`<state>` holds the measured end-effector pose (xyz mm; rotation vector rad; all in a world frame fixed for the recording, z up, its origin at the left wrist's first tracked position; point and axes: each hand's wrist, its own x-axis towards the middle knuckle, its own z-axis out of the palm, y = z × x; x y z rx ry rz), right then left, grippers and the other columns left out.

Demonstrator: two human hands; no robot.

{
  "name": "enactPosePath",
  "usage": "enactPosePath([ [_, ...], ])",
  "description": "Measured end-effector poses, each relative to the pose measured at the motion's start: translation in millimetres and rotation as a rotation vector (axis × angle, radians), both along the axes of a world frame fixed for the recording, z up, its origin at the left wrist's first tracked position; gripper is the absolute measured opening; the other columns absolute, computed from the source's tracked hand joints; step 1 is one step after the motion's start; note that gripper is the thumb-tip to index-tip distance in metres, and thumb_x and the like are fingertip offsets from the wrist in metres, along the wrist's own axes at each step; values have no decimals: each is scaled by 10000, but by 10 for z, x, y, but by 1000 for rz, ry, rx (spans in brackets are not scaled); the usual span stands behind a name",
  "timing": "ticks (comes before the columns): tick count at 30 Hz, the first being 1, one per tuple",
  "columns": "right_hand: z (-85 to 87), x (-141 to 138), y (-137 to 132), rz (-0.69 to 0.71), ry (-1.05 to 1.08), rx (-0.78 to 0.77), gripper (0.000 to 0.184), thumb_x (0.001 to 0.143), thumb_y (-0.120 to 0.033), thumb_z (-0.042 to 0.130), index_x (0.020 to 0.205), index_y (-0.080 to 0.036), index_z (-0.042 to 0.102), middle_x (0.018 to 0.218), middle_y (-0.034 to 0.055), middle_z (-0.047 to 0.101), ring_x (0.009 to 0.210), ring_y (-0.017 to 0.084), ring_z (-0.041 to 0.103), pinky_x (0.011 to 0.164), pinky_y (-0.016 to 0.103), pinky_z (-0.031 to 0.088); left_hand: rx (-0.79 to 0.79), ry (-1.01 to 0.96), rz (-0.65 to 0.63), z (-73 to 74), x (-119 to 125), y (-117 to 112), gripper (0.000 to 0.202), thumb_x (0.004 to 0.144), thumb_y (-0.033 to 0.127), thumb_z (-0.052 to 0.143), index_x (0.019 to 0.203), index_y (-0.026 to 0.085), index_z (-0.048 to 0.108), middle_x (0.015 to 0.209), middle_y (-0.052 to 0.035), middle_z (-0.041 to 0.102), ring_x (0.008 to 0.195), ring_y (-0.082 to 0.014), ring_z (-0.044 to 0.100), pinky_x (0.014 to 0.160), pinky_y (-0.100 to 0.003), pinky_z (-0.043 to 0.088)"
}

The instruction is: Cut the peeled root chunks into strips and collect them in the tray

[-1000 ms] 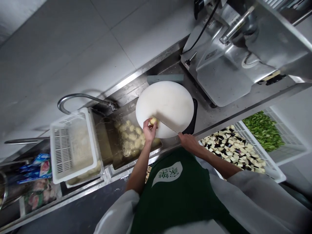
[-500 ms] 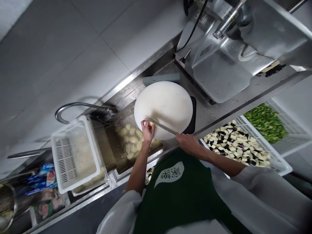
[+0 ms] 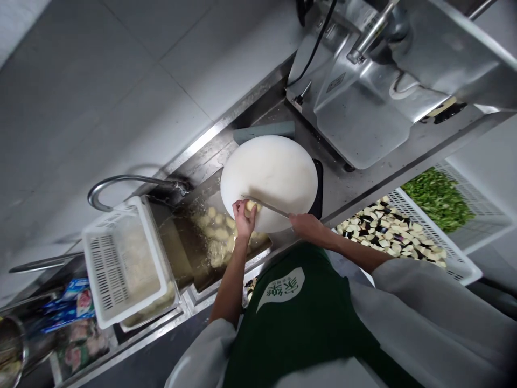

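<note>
My left hand [image 3: 244, 219] is closed around a peeled potato [image 3: 252, 206] at the near left part of the round white cutting board [image 3: 278, 167]. My right hand [image 3: 306, 228] grips the handle of a knife [image 3: 272, 208] at the board's near right edge. The blade reaches left across the board to the potato, just past its far side; whether it has cut in, I cannot tell. Left of the board, several peeled potatoes [image 3: 220, 235] lie in water in the sink [image 3: 181, 264].
A white basket [image 3: 105, 275] stands left of the sink under the faucet [image 3: 121, 178]. A grey sharpening stone [image 3: 264, 131] lies behind the board. A metal machine [image 3: 363, 129] occupies the right counter. Diced eggplant [image 3: 391, 231] and chopped greens [image 3: 438, 199] fill white baskets at lower right.
More of the potato now shows between my left fingers and the blade. The knife has shifted slightly against it, and the whole view has moved a little.
</note>
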<state>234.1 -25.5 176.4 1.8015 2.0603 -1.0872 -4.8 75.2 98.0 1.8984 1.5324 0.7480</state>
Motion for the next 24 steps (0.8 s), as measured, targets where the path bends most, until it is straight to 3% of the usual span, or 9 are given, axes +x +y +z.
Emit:
enactPosePath([
  [2, -81, 51, -69, -38, -18, -43, 273, 1016, -154, 351, 1179, -116, 568, 1015, 179, 730, 979, 282, 727, 792, 333, 512, 19, 13, -11, 5, 25, 2, 307, 929, 407, 639, 1162, 207, 636, 1192, -118, 521, 1190, -245, 541, 1021, -350, 490],
  [5, -109, 73, -224, -109, -56, -69, 264, 1029, -187, 343, 1154, -117, 564, 977, 185, 727, 944, 286, 729, 780, 334, 496, 24, 42, 40, -33, 98, -36, 299, 933, 408, 630, 1159, 212, 639, 1115, -105, 502, 1125, -245, 553, 1016, -363, 480],
  [9, -10, -26, -403, -109, -33, -85, 287, 975, -90, 352, 1193, -115, 538, 979, 170, 731, 929, 276, 728, 763, 316, 478, 46, 120, 150, -84, 221, -109, 284, 950, 394, 600, 1139, 190, 659, 1070, -100, 440, 1057, -247, 548, 978, -375, 479],
  [13, 108, -115, -500, -101, -36, -93, 340, 961, -70, 336, 1240, -118, 524, 982, 159, 736, 917, 289, 731, 761, 337, 483, 27, 145, 155, -65, 270, -114, 248, 948, 370, 603, 1117, 197, 657, 1043, -86, 417, 1025, -238, 545, 899, -359, 502],
  [19, 72, -96, -399, -78, -40, -84, 306, 969, -84, 368, 1227, -116, 531, 972, 169, 730, 962, 294, 723, 778, 329, 476, 9, 69, 124, -57, 269, -86, 256, 942, 428, 614, 1089, 220, 645, 1033, -84, 418, 1037, -237, 512, 931, -373, 502],
  [24, -20, 18, -279, -80, -28, -82, 231, 976, -117, 389, 1101, -147, 581, 948, 153, 727, 892, 281, 724, 689, 300, 429, 10, 99, 135, -51, 185, -106, 248, 944, 388, 615, 1111, 207, 646, 1077, -96, 460, 1040, -236, 546, 965, -380, 490],
])
